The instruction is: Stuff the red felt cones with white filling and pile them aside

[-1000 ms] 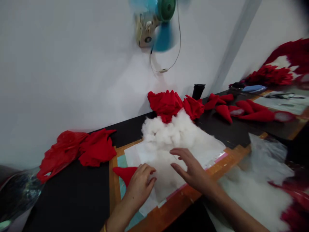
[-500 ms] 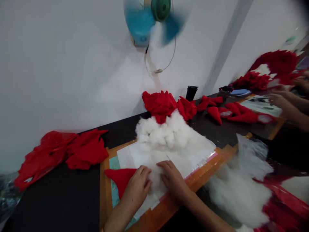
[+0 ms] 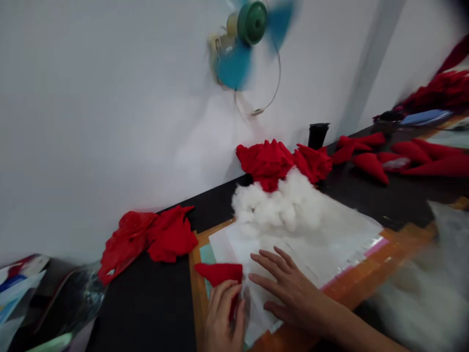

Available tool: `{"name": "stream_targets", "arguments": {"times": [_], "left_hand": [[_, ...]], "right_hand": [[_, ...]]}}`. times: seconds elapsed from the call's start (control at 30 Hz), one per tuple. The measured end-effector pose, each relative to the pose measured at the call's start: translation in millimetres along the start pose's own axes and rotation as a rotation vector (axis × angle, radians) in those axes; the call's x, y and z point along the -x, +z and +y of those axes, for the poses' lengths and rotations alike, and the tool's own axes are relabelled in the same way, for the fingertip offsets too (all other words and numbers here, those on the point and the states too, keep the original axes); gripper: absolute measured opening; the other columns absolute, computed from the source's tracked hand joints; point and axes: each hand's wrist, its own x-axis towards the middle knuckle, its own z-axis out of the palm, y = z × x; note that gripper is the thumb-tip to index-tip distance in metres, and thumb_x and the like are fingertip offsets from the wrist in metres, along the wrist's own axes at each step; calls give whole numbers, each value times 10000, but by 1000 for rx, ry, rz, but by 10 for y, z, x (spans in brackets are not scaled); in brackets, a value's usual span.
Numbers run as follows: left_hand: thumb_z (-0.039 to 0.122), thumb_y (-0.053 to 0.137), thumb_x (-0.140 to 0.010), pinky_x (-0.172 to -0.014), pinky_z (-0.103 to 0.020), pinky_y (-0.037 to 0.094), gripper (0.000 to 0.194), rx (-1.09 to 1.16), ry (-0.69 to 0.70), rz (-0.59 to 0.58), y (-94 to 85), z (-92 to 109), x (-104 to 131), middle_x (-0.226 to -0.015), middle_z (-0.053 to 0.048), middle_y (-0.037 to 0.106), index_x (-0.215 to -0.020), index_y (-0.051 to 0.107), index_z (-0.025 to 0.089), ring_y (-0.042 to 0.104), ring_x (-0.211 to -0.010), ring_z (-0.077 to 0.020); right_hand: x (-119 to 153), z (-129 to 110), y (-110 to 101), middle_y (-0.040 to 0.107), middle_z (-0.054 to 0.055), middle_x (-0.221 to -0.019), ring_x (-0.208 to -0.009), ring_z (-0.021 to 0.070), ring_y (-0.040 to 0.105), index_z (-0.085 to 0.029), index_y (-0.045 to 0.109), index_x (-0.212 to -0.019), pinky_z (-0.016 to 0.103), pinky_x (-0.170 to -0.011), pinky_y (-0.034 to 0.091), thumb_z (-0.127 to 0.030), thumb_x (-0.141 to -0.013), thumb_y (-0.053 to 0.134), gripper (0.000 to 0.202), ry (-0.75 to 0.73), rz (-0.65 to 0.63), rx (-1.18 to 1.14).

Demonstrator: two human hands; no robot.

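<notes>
My left hand (image 3: 220, 318) is curled round a red pointed felt piece (image 3: 222, 273), whose tip points left. A wispy, pale patch shows at the piece's right side; I cannot make out what it is. My right hand (image 3: 289, 286) is open, fingers spread, just right of the piece and over the white sheet (image 3: 234, 249) on the work board. Beyond both hands, a pile of fluffy white stuffing (image 3: 274, 205) lies on the sheet's far part.
Red fabric pieces (image 3: 267, 159) are heaped behind the stuffing, near a black cup (image 3: 318, 136). More red cloth (image 3: 170, 234) and a red plastic bag (image 3: 126, 239) lie left. Red cones (image 3: 370, 166) lie right. A wall fan (image 3: 252, 24) spins above. Blurred stuffing (image 3: 421, 303) is at lower right.
The view has swung left. My right hand has lifted and spread its fingers, where before it was close to the wispy white fibre beside my left hand. My left hand stays at the red piece.
</notes>
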Motion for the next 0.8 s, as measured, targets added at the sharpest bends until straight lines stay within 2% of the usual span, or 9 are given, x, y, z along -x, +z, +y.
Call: {"name": "stream_targets", "arguments": {"times": [0.07,0.17,0.33,0.47,0.57,0.63,0.7,0.77,0.8], "left_hand": [[254,483,-904,-844,-389,580,252,20,-39,-1,-18,39,16,-1102,-112,678,-1086,658,236,648,-1028,-252],[257,484,-906,-850,-379,575,258,60,-71,-7,-3,58,-13,-1108,-114,671,-1097,655,230,645,-1032,-247],[254,485,-906,-870,-373,561,244,153,-91,-59,111,114,-137,-1109,-119,659,-1087,645,217,636,-1042,-237],[251,473,-912,-833,-355,561,229,209,-129,-94,174,156,-211,-1091,-114,648,-1081,624,218,634,-1014,-224],[259,474,-915,-811,-362,551,202,207,-136,-120,191,151,-227,-1029,-100,652,-1047,623,222,629,-970,-228],[259,479,-914,-816,-378,540,189,185,-128,-141,198,141,-221,-1000,-91,656,-1027,627,226,621,-958,-237],[253,481,-915,-824,-385,530,187,166,-118,-163,183,140,-204,-995,-85,660,-1028,628,230,613,-962,-241],[250,478,-921,-828,-376,524,191,154,-103,-166,127,149,-179,-1002,-82,660,-1041,626,232,605,-967,-237],[249,477,-923,-825,-369,522,193,144,-95,-158,85,157,-164,-1006,-81,658,-1048,624,232,603,-965,-233]], "right_hand": [[37,95,87,401,95,-1497,-1349,344,372,-319,511,-1346,626,-1089,265,-218,-736,706,648,42,1,29],[105,252,159,416,141,-1474,-1248,387,461,-301,566,-1295,611,-960,407,-272,-729,731,590,162,-19,96],[167,392,223,611,119,-1179,-1012,280,569,-227,637,-1112,445,-863,505,-6,-689,567,482,197,-62,46],[151,375,220,600,82,-1036,-974,233,558,-217,603,-1054,349,-818,519,44,-647,467,503,238,83,-89],[111,328,195,580,108,-1121,-1047,259,538,-220,591,-1102,402,-879,502,6,-709,497,462,285,150,-43],[106,296,142,549,142,-1250,-1119,310,514,-217,585,-1169,490,-925,473,-72,-744,589,449,297,54,25],[132,259,13,448,168,-1405,-1225,366,451,-226,539,-1276,568,-972,425,-210,-744,704,557,279,-60,47],[170,219,-197,309,161,-1516,-1334,372,349,-246,442,-1382,576,-1027,385,-343,-762,730,690,251,-97,11],[180,205,-315,261,142,-1544,-1368,343,315,-262,381,-1425,547,-1048,383,-376,-811,688,696,255,-87,-16]]}}
